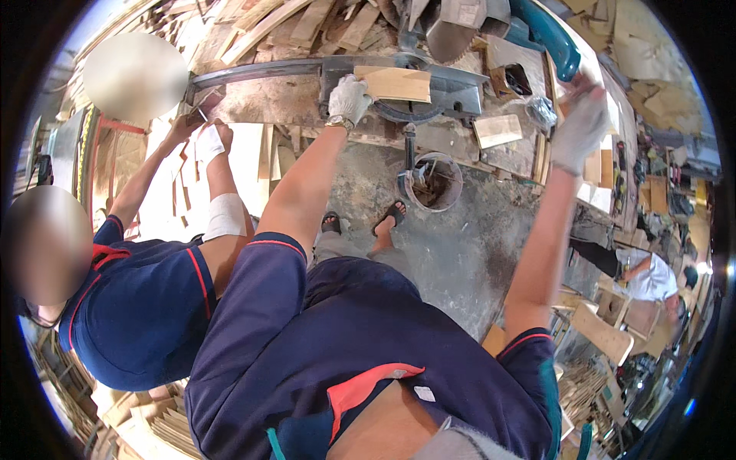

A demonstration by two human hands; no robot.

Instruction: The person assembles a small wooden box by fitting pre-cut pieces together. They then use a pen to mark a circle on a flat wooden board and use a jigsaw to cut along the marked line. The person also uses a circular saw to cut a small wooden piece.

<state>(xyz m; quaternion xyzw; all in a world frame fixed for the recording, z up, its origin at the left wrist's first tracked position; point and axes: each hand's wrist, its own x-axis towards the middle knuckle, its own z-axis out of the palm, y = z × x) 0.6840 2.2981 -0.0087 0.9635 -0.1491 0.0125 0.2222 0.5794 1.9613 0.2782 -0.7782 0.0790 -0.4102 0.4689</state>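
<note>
A short pale wooden board lies on the metal bed of a miter saw, along its fence. My left hand, in a whitish work glove, grips the board's left end. The saw's toothed blade is raised above and behind the board. My right hand, also gloved, is lifted at the right, close below the tip of the saw's teal handle. Motion smears its fingers, and I cannot tell whether they touch the handle.
A wood offcut lies right of the saw. Below the bench edge stands a round bucket with scraps. At my left a co-worker's hands work over pale boards. Wood strips are piled behind the saw. Another person bends at far right.
</note>
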